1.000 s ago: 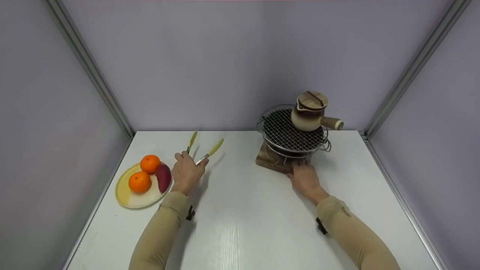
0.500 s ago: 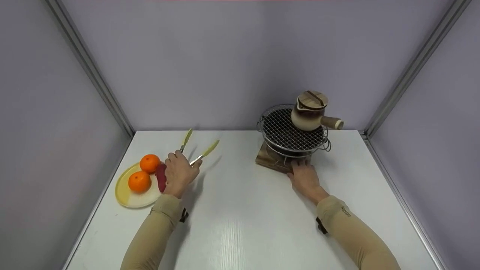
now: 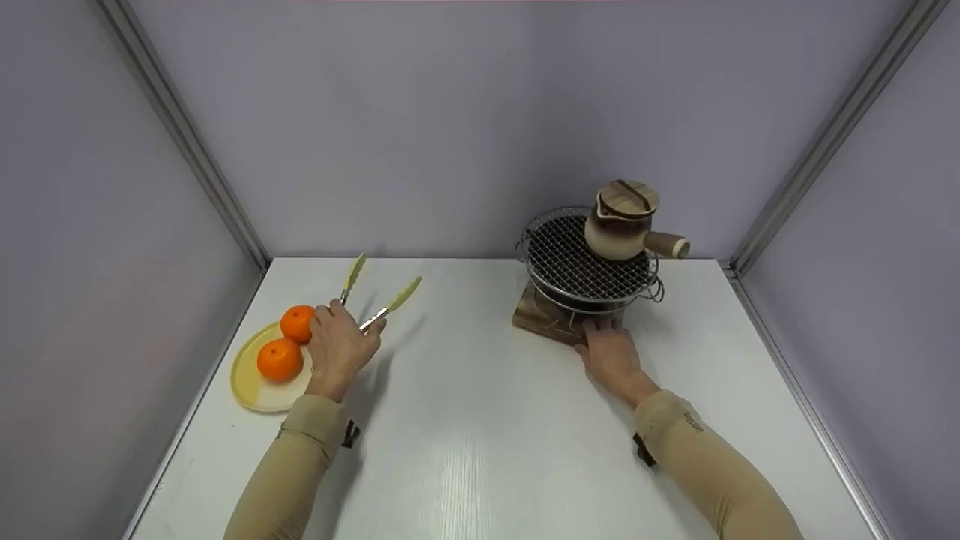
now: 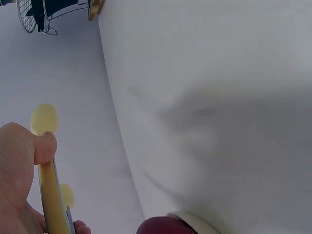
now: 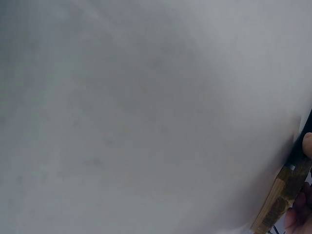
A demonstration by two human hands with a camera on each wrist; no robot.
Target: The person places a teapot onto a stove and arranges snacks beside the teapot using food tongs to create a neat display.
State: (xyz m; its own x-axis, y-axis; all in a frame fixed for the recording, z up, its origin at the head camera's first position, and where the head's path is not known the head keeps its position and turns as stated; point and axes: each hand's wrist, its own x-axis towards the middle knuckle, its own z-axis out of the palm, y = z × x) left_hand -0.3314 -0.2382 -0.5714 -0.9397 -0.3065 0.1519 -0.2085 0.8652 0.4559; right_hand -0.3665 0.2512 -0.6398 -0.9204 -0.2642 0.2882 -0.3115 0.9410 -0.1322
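My left hand holds tongs with yellow tips, their arms spread apart and pointing away from me. The hand hangs over the right side of a yellow-and-cream plate. Two oranges sit on that plate, just left of the hand. A dark red sweet potato shows at the bottom of the left wrist view and is hidden behind the hand in the head view. My right hand grips the front edge of the wooden base under a round grill, thumb and fingers on different faces of it.
A wire-mesh grill stands on the wooden base at the back right. On it sits a brown-and-cream pot with a wooden lid, its side handle pointing right. Grey walls enclose the white table at the back and both sides.
My left hand has moved left with the tongs, from beside the plate to over its right side, covering the sweet potato. The right hand, grill and pot stay put.
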